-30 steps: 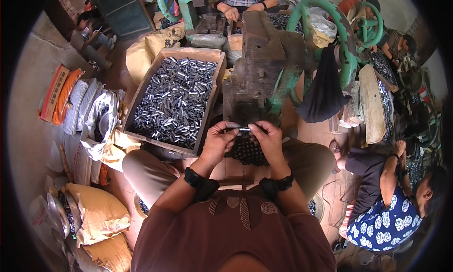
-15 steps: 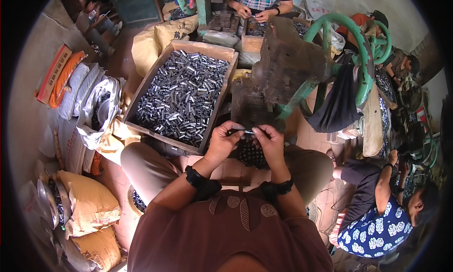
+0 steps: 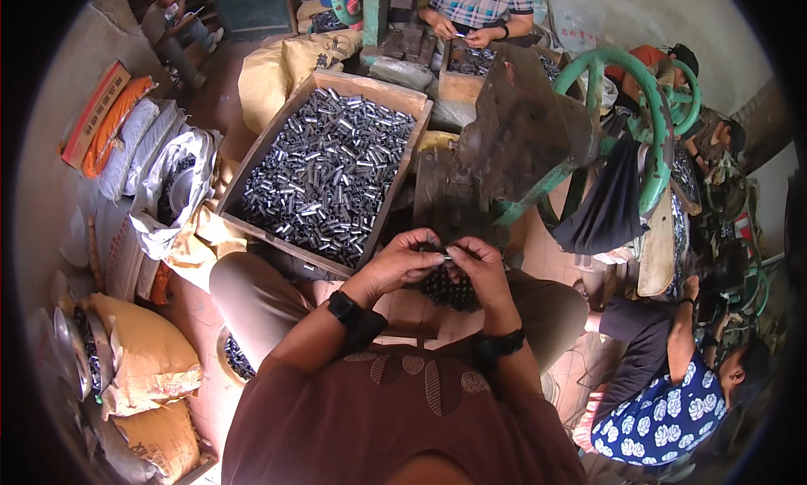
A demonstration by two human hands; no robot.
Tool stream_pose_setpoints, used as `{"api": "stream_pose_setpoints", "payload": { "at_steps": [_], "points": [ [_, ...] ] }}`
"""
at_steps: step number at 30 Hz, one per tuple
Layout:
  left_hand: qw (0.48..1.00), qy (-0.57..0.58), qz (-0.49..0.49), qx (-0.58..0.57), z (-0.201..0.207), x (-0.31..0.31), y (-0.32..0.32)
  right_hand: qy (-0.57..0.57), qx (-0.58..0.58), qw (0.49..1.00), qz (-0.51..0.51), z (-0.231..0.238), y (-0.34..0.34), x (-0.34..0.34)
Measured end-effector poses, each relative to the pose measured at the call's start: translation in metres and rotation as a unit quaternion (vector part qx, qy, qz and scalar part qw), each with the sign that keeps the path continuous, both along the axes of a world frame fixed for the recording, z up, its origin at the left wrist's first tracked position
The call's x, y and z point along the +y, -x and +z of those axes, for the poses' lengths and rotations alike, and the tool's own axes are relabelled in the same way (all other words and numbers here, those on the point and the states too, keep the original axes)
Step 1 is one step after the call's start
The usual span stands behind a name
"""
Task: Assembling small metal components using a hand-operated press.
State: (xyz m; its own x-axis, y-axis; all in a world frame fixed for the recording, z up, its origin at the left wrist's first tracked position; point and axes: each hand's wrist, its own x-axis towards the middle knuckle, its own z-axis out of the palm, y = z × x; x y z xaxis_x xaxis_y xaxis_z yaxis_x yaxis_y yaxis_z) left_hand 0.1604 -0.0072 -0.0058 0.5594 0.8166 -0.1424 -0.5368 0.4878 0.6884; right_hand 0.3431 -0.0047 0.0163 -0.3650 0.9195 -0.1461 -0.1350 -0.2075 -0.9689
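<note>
My left hand (image 3: 405,260) and my right hand (image 3: 479,266) meet in front of me, fingertips pinched together on a small shiny metal tube (image 3: 448,255). Below the hands, in my lap, lies a heap of dark small metal parts (image 3: 450,292). A black band sits on each wrist. To the upper left stands a wooden crate (image 3: 252,157) filled with several short silvery metal tubes (image 3: 332,174).
A rusty metal press with a green wheel (image 3: 622,90) stands just beyond my hands. A person in a flowered blue top (image 3: 664,418) sits at the lower right, another in a checked shirt (image 3: 479,2) works at the far side. Sacks (image 3: 139,359) and bags line the left.
The view has shifted a little so the crate and press sit lower and nearer. My hands stay together in the lap, still fingering the small tube.
</note>
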Motion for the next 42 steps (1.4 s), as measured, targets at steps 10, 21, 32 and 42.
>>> {"api": "stream_pose_setpoints", "payload": {
  "at_steps": [10, 21, 32, 42],
  "points": [
    [0.937, 0.067, 0.248, 0.238, -0.02, 0.074, 0.002, -0.525, -0.34, 0.552, -0.552, 0.101, -0.068, -0.007],
    [0.942, 0.106, 0.26, 0.185, -0.037, 0.116, -0.012, -0.337, -0.164, 0.763, -0.527, 0.101, -0.091, 0.034],
    [0.867, -0.09, 0.321, 0.372, -0.059, 0.132, -0.034, -0.332, -0.293, 0.788, -0.428, 0.19, -0.098, 0.058],
    [0.763, -0.195, 0.331, 0.521, -0.047, 0.129, -0.032, -0.434, -0.235, 0.646, -0.583, 0.085, -0.092, 0.048]
  ]
}}
